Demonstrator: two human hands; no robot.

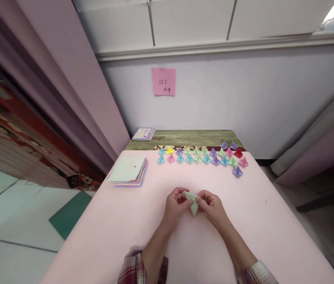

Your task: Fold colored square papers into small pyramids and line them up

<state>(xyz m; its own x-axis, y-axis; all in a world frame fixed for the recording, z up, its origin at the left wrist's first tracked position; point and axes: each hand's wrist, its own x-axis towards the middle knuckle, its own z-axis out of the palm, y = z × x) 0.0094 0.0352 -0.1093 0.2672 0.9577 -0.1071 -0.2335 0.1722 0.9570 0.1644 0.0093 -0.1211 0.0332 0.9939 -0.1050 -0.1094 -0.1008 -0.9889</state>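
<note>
basically, green folded paper (pixel 194 205) is at lower centre, grip of left hand (pixel 175 206) and right hand (pixel 212 206) pinching both sides, likely to steady it; paper stack (pixel 127 169) lies centre-left, folded pieces (pixel 189 159) rowed above, seemingly out of the hands' way.

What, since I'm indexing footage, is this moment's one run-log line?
left hand: holds green paper | right hand: holds same paper | folded shapes: beyond hands | paper stack: at left
</note>
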